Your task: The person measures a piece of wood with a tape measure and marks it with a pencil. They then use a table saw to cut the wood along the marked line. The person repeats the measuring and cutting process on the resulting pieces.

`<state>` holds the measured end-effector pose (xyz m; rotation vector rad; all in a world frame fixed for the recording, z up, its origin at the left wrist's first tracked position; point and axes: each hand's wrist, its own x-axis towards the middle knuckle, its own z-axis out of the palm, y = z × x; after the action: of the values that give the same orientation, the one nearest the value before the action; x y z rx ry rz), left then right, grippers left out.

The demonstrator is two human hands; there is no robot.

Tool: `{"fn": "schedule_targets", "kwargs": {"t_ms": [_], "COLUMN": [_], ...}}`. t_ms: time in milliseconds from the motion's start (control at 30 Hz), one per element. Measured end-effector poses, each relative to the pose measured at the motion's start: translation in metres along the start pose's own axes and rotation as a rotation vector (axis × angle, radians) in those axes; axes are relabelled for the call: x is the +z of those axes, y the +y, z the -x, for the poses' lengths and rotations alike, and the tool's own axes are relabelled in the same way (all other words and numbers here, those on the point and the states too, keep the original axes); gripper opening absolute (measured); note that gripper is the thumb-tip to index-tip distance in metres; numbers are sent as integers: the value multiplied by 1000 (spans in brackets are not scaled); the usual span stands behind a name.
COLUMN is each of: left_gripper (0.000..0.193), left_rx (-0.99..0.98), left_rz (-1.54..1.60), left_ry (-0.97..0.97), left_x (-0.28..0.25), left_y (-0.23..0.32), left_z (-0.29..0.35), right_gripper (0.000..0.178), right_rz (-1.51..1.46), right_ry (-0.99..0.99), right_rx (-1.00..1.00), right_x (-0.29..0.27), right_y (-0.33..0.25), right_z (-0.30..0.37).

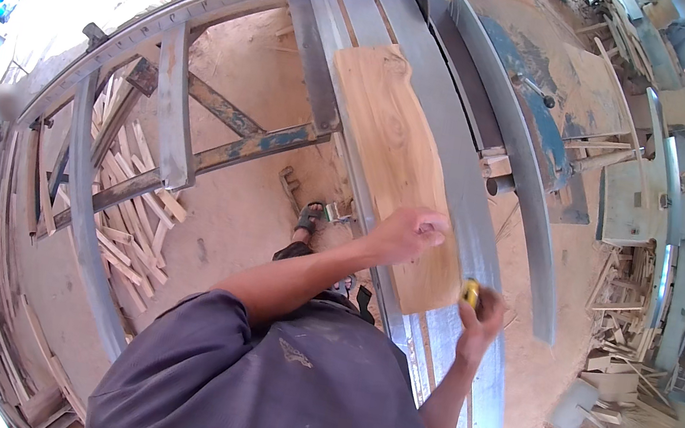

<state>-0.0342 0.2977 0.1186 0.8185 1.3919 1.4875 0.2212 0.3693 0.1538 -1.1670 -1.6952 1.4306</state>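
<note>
A light-brown wooden board [389, 145] with one wavy edge lies lengthwise on the grey metal saw table [479, 254] in front of me. My left hand [412, 236] is over the near part of the board, its fingers curled together. Whether anything is pinched in them is too small to make out. Just past the board's near right corner, my right hand [483, 315] is closed round a small yellow tape measure [471, 292], held above the metal surface. No drawn-out tape can be made out between the two hands.
A metal sliding frame [171, 97] stretches out on the left, with loose wood strips [126, 220] on the floor beneath it. A long metal fence rail [534, 191] runs along the right. Wood offcuts [616, 383] are heaped at far right.
</note>
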Motion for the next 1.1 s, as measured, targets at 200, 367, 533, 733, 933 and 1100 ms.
{"fn": "schedule_targets", "kwargs": {"t_ms": [200,367,533,733,933,1100], "left_gripper": [19,20,34,43,43,38], "left_rx": [-2,20,71,-15,-126,-133], "left_rz": [4,267,302,112,-33,-25], "left_ry": [19,236,535,880,743,714], "left_x": [-78,-172,-252,-323,-324,-326], "left_y": [7,5,-4,-24,-13,-20], "left_z": [-51,-92,-134,-175,-190,-192], "right_gripper": [47,50,57,48,47,45], "right_rz": [73,339,663,923,1047,1052], "right_ry": [-427,-605,-625,-361,-291,-301], "right_rx": [-28,-180,-552,-758,-749,-675], "right_x": [144,248,330,363,373,375], "right_y": [-53,-85,-84,-68,-68,-64], "right_z": [-111,-182,-257,-345,-369,-370]}}
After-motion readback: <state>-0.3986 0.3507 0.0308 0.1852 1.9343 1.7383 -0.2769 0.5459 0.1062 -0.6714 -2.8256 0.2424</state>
